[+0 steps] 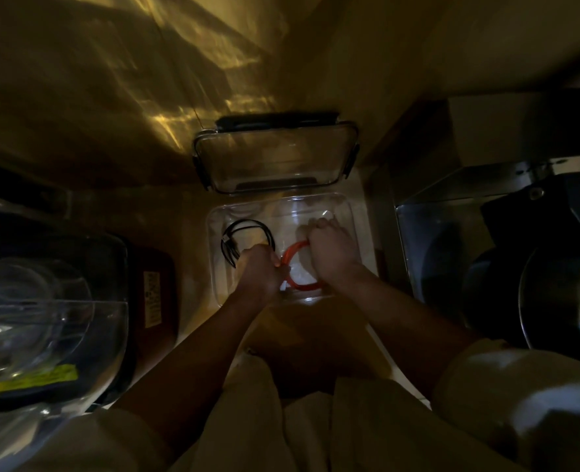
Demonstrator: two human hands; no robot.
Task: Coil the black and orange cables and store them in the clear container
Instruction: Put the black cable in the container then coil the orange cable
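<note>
Orange cable [298,267] goes in now: our left hand [259,269] and right hand [331,253] clench its coil inside the clear container [349,212], black cable [246,238] already coiled at its left wall; lid [275,155] still off.

Both hands, L [259,267] & R [331,253], grip orange cable [293,250] inside clear container [348,212]; black cable [244,233] coiled beside.

Clear container [346,212] open-topped, both hands inside; left hand [259,267] and right hand [331,253] close together on the orange cable [293,248]. Black cable [244,235] coil fills floor just left of the grip. Free floor beyond the grip; lid [275,155] propped behind
</note>
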